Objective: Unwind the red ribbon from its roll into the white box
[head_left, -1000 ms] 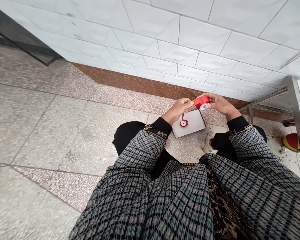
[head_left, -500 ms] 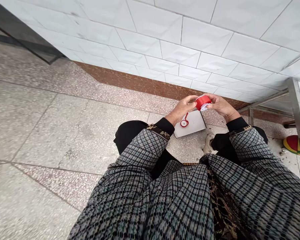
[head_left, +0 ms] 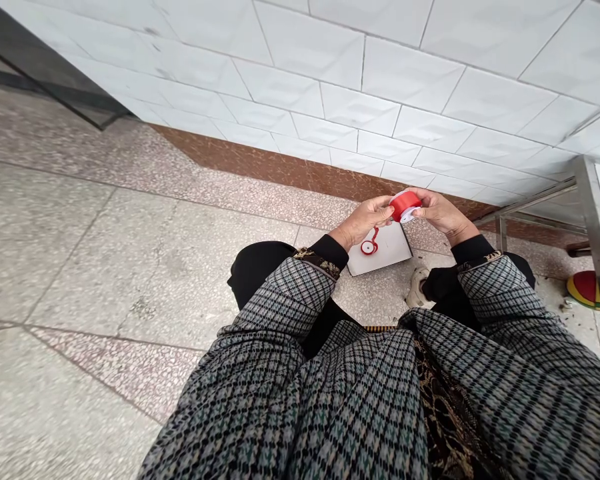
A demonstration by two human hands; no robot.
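Note:
Between my two hands is a roll of red ribbon (head_left: 405, 203) on a white spool, tilted so that one white end faces me. My left hand (head_left: 373, 218) grips its left side, thumb in front. From the right, my right hand (head_left: 437, 210) pinches it, its thumb at the white end; the fingertips behind the roll are hidden. Below the hands, a smaller red ribbon roll (head_left: 367, 247) with a white centre lies on a white board (head_left: 391, 250). A loose strip of red ribbon curls up from the smaller roll toward my left hand.
A white tiled wall (head_left: 310, 87) with a brown skirting stands in front. At right are a metal-framed table (head_left: 587, 200) and a multicoloured ball (head_left: 584, 289) on the floor. A dark panel (head_left: 55, 73) stands at the upper left. My shoe (head_left: 418, 287) is beside the board.
My hands and the red ribbon roll stay almost in place, with only a very slight shift. The smaller roll lies as before on the board.

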